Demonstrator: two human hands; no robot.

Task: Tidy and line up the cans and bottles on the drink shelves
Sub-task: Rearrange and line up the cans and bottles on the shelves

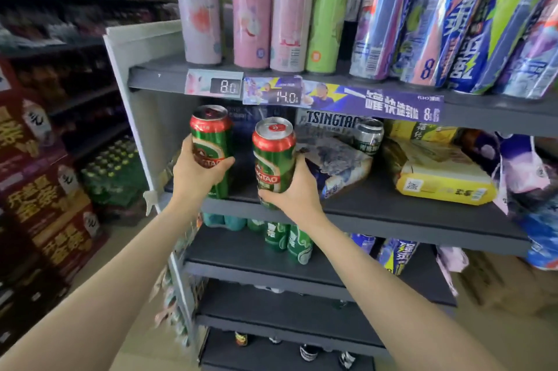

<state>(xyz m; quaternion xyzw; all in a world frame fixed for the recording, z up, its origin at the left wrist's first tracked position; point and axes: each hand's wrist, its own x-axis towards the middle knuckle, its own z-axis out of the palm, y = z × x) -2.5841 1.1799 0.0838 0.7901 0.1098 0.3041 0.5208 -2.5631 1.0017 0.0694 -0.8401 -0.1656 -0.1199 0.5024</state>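
We are facing the dark grey drink shelves (377,207), and the middle shelf is where the action is: the top shelf carries a row of tall pastel cans (253,11) and shiny wrapped multipacks leaning to the right, while our shelf holds a crumpled blue pack (338,165) and a yellow pack (437,171) lying flat, well out of line. At the left end we have two green and red beer cans. The left hand (196,171) is wrapped round the lower half of the left can (211,141), thumb across the label, its base seemingly at the shelf's front edge. The right hand (293,192) grips the right can (273,156) low down, fingers curled behind it, the can tilted a little and apparently just off the shelf board. These look like full cans to us: rigid, fairly heavy for their size, with smooth painted walls that could slip, and easy to dent if squeezed hard. We judge a mid-body wrap the safest hold, set down base first, side by side. Behind, a smaller silver-topped can (368,135) stands alone.
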